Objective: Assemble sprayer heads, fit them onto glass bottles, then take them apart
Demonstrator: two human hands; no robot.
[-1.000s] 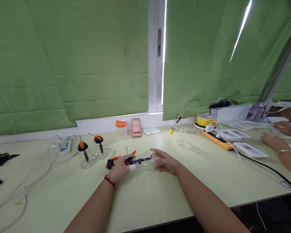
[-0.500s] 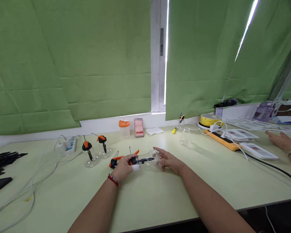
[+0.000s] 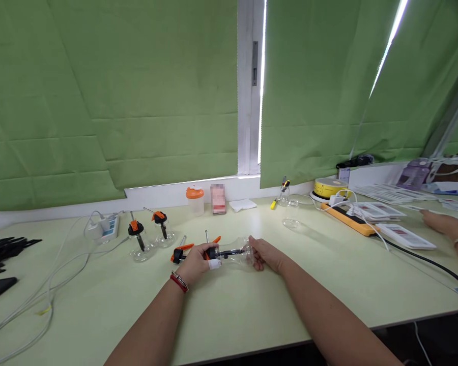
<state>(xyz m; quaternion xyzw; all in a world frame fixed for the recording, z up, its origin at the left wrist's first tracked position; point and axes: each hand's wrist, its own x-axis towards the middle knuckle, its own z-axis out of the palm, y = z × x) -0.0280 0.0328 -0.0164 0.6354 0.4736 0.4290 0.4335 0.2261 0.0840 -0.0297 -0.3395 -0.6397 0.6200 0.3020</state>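
Holding one bottle, two hands

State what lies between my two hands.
The head view shows a clear bottle on its side, black stem inside, between your left hand and right hand.

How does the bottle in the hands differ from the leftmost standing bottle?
The held bottle is sideways; the leftmost bottle stands upright. The left hand and right hand touch the held bottle; neither touches the leftmost bottle. Both bottles have clear bodies with black parts inside.
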